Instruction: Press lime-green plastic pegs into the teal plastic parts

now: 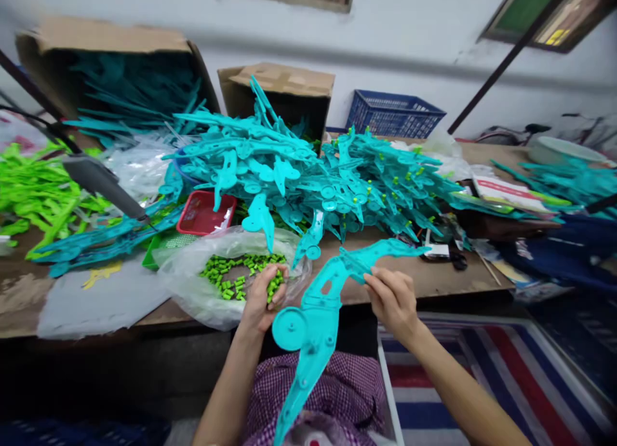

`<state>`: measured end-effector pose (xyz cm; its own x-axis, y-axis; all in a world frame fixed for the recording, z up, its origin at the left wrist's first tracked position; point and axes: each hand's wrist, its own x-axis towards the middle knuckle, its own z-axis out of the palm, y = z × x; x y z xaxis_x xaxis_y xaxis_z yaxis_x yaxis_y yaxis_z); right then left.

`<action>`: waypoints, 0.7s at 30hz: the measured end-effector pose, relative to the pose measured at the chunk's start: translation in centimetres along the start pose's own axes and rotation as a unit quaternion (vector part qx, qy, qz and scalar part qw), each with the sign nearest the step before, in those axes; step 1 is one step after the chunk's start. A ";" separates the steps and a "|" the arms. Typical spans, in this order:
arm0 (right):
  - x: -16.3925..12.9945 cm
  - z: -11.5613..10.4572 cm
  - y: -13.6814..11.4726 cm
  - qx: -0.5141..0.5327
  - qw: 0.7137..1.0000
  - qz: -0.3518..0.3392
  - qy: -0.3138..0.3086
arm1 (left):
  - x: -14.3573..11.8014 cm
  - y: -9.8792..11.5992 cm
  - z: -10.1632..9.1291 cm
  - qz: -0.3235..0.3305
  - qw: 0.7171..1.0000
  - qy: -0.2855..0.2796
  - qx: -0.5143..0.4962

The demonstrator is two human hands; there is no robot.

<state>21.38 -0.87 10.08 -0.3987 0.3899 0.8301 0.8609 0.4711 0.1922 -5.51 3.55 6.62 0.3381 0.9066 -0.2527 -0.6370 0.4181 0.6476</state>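
Turquoise plastic piece, likely light, stiff and slick, at six o'clock by the counter, best held mid-length, pinched by a nearly closed right hand at its one-o'clock edge, with green bits cupped in a half-curled left hand

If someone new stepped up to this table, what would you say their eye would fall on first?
Probably the large pile of turquoise parts, heaped across the middle of the table. Next would come the long turquoise piece in the right hand, front and centre, then the bright green heap at the picture's far left.
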 end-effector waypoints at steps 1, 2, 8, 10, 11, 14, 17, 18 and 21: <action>-2.0 -0.1 0.2 -0.015 1.000 0.010 -0.016 | -0.6 -0.7 -0.6 -0.007 1.000 0.012 0.020; -3.8 0.1 0.7 -0.027 0.999 0.022 -0.029 | -1.2 -1.4 -1.2 -0.015 0.999 0.028 0.040; -11.8 4.4 4.8 0.000 0.960 0.195 -0.199 | -4.6 -6.1 -3.5 -0.073 0.987 0.099 0.104; -13.1 5.0 5.0 0.042 0.921 0.255 -0.290 | -5.7 -7.5 -3.9 -0.086 0.984 0.109 0.114; -13.4 4.9 4.8 0.061 0.906 0.280 -0.312 | -6.1 -8.0 -4.1 -0.092 0.982 0.113 0.117; -12.9 3.9 3.2 0.108 0.885 0.372 -0.258 | -6.7 -9.3 -4.4 -0.106 0.980 0.123 0.118; -10.5 4.3 1.4 0.157 0.848 0.470 -0.186 | -6.1 -10.1 -4.3 -0.122 0.977 0.133 0.116; -9.5 5.0 1.0 0.159 0.833 0.486 -0.210 | -5.8 -10.3 -4.1 -0.125 0.976 0.132 0.118; -7.0 7.7 0.5 0.117 0.796 0.473 -0.359 | -4.9 -10.4 -3.3 -0.128 0.975 0.117 0.142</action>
<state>22.13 2.77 0.35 0.2422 0.9701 0.0169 0.8349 -0.1995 -0.5129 -2.77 -5.04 -1.24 0.2733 0.7767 -0.5675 -0.3243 0.6298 0.7058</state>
